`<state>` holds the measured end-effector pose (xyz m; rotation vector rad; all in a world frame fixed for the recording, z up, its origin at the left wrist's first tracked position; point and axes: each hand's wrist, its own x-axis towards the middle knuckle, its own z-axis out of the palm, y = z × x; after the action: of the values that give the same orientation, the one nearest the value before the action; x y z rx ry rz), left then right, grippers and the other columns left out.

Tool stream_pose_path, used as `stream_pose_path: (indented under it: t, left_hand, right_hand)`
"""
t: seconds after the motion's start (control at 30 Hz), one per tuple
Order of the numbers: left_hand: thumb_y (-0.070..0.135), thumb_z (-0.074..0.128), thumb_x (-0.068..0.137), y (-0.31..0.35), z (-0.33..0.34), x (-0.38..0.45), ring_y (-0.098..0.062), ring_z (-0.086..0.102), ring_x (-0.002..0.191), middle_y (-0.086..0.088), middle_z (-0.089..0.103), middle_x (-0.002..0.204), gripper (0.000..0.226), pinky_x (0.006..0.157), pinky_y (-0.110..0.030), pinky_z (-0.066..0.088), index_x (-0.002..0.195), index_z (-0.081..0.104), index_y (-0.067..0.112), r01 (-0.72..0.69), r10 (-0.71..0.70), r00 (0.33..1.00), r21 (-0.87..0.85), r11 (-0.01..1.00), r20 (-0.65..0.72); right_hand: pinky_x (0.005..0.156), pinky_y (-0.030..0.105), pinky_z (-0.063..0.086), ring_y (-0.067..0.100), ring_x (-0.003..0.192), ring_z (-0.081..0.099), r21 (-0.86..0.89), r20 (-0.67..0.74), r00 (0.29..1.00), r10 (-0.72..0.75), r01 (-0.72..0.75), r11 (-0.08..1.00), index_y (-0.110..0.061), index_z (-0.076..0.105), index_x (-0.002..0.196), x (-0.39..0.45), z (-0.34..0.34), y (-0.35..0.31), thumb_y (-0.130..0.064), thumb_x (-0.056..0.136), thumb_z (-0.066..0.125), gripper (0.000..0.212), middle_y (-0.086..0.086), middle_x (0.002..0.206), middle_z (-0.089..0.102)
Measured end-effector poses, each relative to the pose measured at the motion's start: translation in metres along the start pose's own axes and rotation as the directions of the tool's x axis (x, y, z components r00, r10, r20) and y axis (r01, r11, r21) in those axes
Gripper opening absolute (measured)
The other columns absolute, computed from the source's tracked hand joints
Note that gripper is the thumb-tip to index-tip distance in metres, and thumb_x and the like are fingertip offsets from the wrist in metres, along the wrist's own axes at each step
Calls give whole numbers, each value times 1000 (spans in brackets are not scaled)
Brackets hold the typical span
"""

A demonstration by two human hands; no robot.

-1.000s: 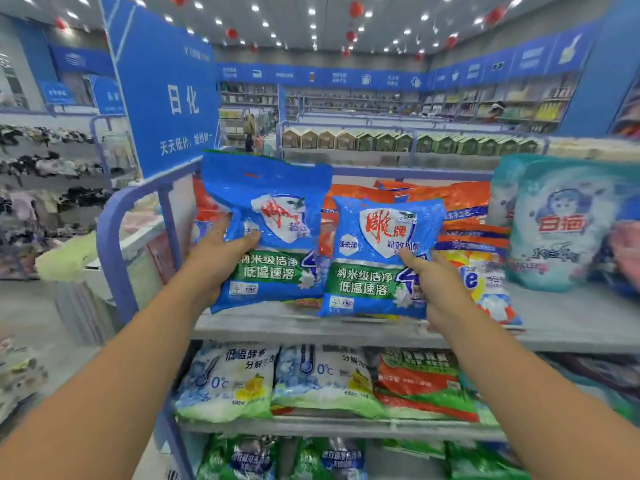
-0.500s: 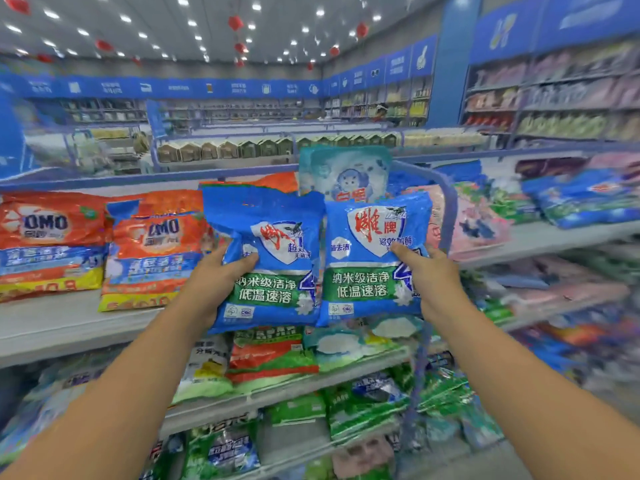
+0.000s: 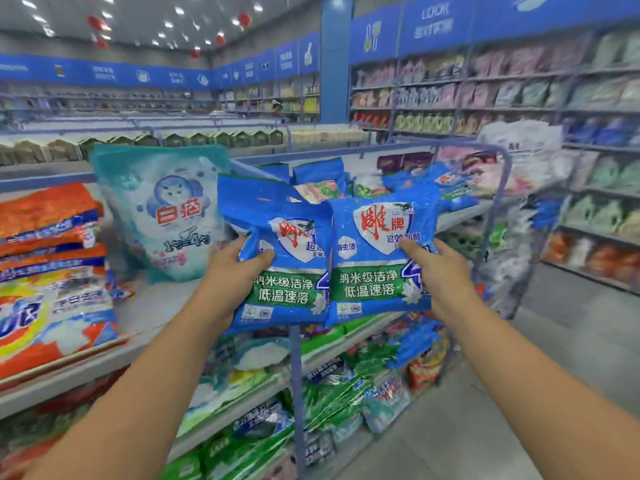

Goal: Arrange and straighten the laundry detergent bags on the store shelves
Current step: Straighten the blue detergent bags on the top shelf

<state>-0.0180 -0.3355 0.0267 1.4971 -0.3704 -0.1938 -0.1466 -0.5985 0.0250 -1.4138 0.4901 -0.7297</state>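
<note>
Both hands are raised in front of the shelving, each gripping one blue detergent bag. Left hand (image 3: 231, 271) clutches the left blue bag (image 3: 277, 258) by its left edge, thumb curled over the front; that bag is creased near the top. Right hand (image 3: 438, 268) grips the right blue bag (image 3: 377, 258) at its right edge, thumb pressed on the front. These two bags are held side by side, edges touching, in the air before the top shelf (image 3: 162, 306) — neither rests on it. On that shelf a teal-and-white bag (image 3: 162, 216) stands upright, just beside a stack of orange bags (image 3: 48, 271) that the frame's left edge cuts off. Lower shelves hold green and blue bags (image 3: 332, 386), partly hidden by the arms and blurred — their print is unreadable.
</note>
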Motion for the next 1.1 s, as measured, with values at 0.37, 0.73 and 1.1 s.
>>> stream_pose_path:
  t: [0.37,0.73,1.1]
  left_hand:
    - [45,78,70,-30,147,129,-30,71,106,0,77,109,42,98,-59,52,110,71,36,-30,30,996,1,1000,84]
    - [22,71,93,-57,262,201,-33,76,91,-4,79,102,24,83,-57,60,114,66,33,51,-68,983,-100,994,-169]
    - [21,71,93,-56,286,299,-39,74,92,-13,78,104,29,80,-62,59,121,66,26,73,-106,953,-124,990,-282]
  right_hand:
    - [100,57,50,29,123,62,-53,-63,998,-26,23,998,-27,55,141,171,-102,22,-78,38,87,119,-2,141,61]
    - [105,45,39,24,136,44,-19,147,989,-11,14,1000,-11,32,155,331,-149,20,-36,88,75,84,3,159,37]
    - [102,39,38,20,132,46,-65,242,970,22,-6,998,-12,34,155,470,-107,36,-37,87,77,84,4,157,40]
